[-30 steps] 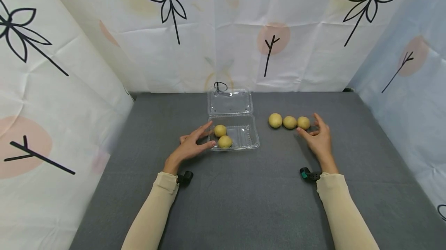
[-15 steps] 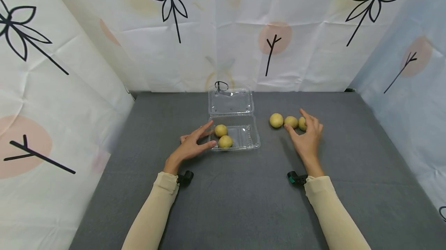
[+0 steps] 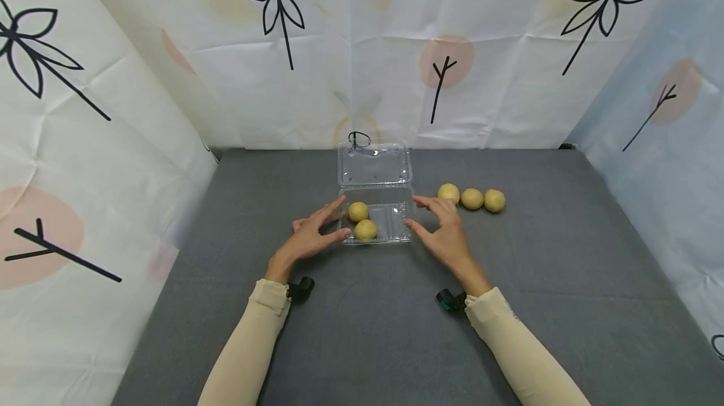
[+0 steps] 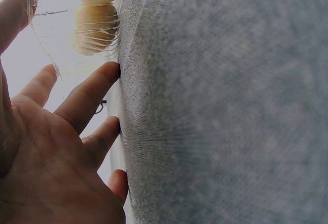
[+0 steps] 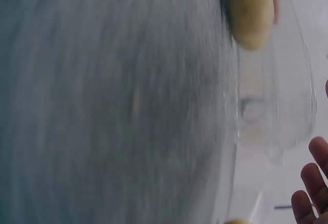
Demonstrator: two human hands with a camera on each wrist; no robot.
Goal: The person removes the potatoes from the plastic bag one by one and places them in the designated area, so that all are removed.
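Observation:
In the head view, a clear plastic clamshell box (image 3: 390, 225) lies with its lid (image 3: 375, 166) raised behind it. Two yellow, potato-like round items sit in its left part, one at the back (image 3: 358, 211) and one in front (image 3: 366, 230). My left hand (image 3: 308, 237) has spread fingers and touches the box's left side; the left wrist view shows its thumb (image 4: 15, 16) at the clear plastic edge. By the box's right side is my right hand (image 3: 447, 236), fingers extended and holding nothing. In the right wrist view, a blurred potato-like item (image 5: 250, 16) shows through the box.
Three more potato-like items stand in a row to the right of the box: left (image 3: 449, 193), middle (image 3: 472, 198) and right (image 3: 494, 200). A grey cloth (image 3: 362, 330) covers the table. Printed fabric (image 3: 498, 92) hangs behind it and on both sides.
My right hand has moved left, from the right end of the row to the box's right side. The row items and my left hand have stayed in place.

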